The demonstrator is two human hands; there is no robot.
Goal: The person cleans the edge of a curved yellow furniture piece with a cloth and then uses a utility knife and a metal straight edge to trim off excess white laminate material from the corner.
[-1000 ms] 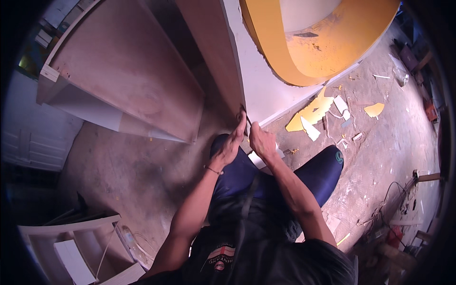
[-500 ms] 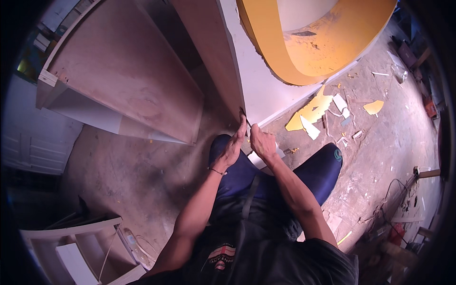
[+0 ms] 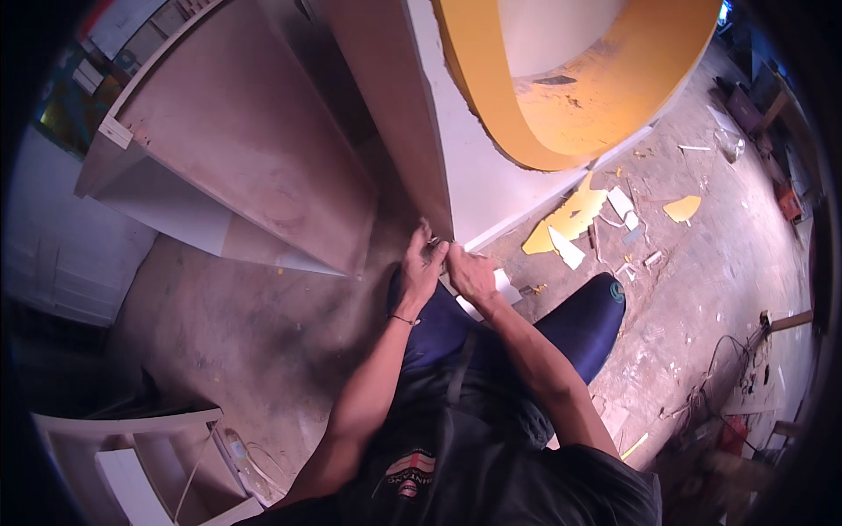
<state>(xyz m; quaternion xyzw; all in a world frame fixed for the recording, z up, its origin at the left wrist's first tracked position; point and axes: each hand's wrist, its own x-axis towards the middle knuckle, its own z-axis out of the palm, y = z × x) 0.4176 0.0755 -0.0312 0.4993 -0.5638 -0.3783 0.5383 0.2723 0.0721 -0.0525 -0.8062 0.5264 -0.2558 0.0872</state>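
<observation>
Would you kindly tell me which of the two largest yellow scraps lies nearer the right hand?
The long, jagged yellow scrap; the smaller, fan-shaped one lies farther right.

Pinkish light brightens the right-hand floor (image 3: 680,302), shadow dims the left, and fisheye edges darken.

The left grip (image 3: 422,270) and right grip (image 3: 472,273) sit close together beside a white panel (image 3: 482,193).

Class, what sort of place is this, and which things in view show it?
Probably a furniture or woodworking workshop: a large brown wooden unit stands on the left, a white panel has a rounded yellow recess, and yellow scraps lie scattered on the floor.
</observation>
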